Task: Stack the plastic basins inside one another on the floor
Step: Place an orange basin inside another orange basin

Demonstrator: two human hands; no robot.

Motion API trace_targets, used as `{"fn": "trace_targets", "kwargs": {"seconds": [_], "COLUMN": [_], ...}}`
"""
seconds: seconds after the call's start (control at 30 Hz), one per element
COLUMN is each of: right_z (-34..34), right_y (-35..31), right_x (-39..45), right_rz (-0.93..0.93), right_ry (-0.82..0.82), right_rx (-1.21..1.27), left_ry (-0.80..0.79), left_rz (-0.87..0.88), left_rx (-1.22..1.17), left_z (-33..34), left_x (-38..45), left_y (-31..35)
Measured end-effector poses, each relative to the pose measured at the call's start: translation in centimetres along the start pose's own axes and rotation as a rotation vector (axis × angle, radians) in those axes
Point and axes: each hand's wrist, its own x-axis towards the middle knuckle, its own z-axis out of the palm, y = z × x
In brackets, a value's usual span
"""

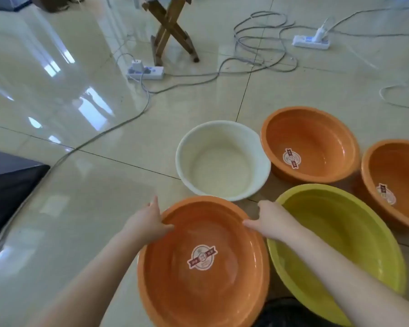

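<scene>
Several plastic basins stand on the tiled floor. Closest to me is an orange basin (pixel 198 286) with a round sticker inside. My left hand (pixel 147 223) grips its far left rim, thumb inside. My right hand (pixel 269 223) grips its far right rim the same way. A yellow-green basin (pixel 354 237) sits to its right, partly under my right forearm. A white basin (pixel 222 161) stands just beyond. Two more orange basins lie further right, one (pixel 309 145) at the back and one (pixel 394 185) cut off by the frame edge.
Grey cables (pixel 142 112) run across the floor to two white power strips, one (pixel 145 72) at centre and one (pixel 311 42) far right. A wooden crossed leg stand (pixel 172 31) rises at the back. A dark object (pixel 7 182) lies at the left edge.
</scene>
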Motion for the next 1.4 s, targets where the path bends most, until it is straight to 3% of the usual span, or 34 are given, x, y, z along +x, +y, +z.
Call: {"fn": "trace_targets", "kwargs": {"seconds": [0.17,0.3,0.4,0.53,0.63,0.77,0.9,1.13,1.4], "right_z": [5.2,6.7,5.9,1.5,-4.4,-12.5,-15.9,-11.7,-5.7], "right_y": [-0.5,-0.1,-0.8,-3.9,-6.3,-6.7,-4.1,0.6,0.1], "right_x": [1.2,0.9,0.4,-1.0,-1.1,1.0,5.4,12.8,16.1], "right_rz": [0.012,0.028,-0.037,-0.172,-0.234,-0.193,-0.102,0.046,0.047], "right_ry": [-0.085,-0.014,0.030,0.123,0.280,0.523,0.628,0.518,0.461], "right_rx": [-0.255,-0.264,-0.198,-0.103,0.056,0.118,0.075,0.047,-0.041], "left_ry": [-0.176,-0.096,-0.033,0.091,0.241,0.358,0.394,0.277,0.174], "left_rz": [-0.123,-0.099,-0.093,-0.116,-0.096,0.020,0.104,0.189,0.137], "left_rx": [-0.022,-0.011,0.027,0.072,-0.008,-0.105,-0.069,-0.047,0.014], "left_z": [5.1,6.4,3.7,-3.0,-9.2,-15.0,-16.0,-10.5,-5.0], "left_x": [-1.1,-2.7,-3.8,-5.4,-5.5,-2.6,2.7,12.2,16.2], "left_y": [-4.9,-6.2,-6.6,-7.3,-5.9,-0.7,5.1,8.5,5.7]}}
